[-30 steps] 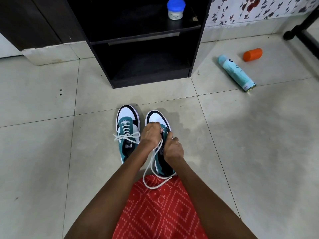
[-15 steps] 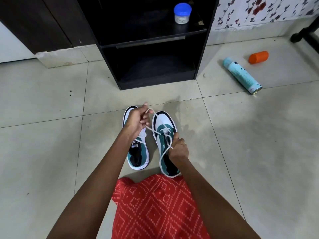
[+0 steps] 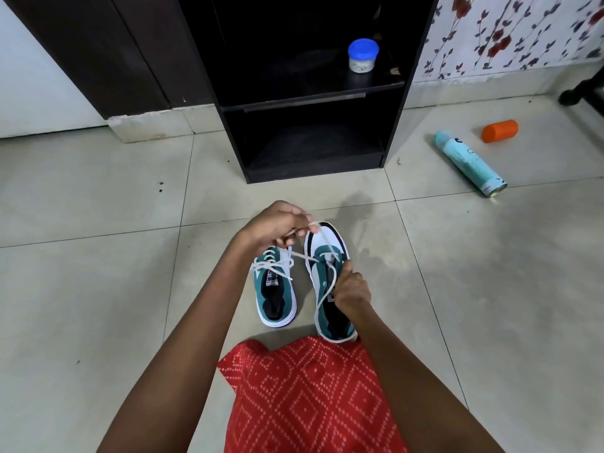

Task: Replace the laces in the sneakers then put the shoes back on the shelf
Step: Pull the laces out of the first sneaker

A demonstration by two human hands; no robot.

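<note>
Floor: pale glossy tiles (image 3: pixel 98 289) with grey grout lines; floral wallpaper (image 3: pixel 510 34) at 1 o'clock. Black shelf unit (image 3: pixel 310 99) stands at 12 o'clock, with a blue-lidded jar (image 3: pixel 362 57) on its upper board. The jar's label is too small to read. A teal spray can (image 3: pixel 469 161) lies on the tiles at 2 o'clock from the shoes; there is dark print near its capped end, not legible. An orange cap (image 3: pixel 500 130) lies just beside it, apart. Both shoes sit on the floor at frame centre, side by side, not touching. Their long axes run 12 to 6 o'clock, toes toward the shelf unit, heels toward the red patterned garment (image 3: pixel 310 397). The laced sneaker (image 3: pixel 274 295), at 9 o'clock of the pair, has a tied bow and a white tongue label with dark lettering, blurred and unreadable. The second sneaker (image 3: pixel 318 279) is teal with a white toe and black trim. Left hand (image 3: pixel 277 225) is raised above the toes, arm extended, fingers curled, pinching the white lace (image 3: pixel 324 239), which runs taut down to the eyelets. Right hand (image 3: pixel 351 289) is low over the second sneaker's tongue, fingers curled, thumb and forefinger pinching the lace near the eyelets. Slack loops down along the shoe to the heel.
</note>
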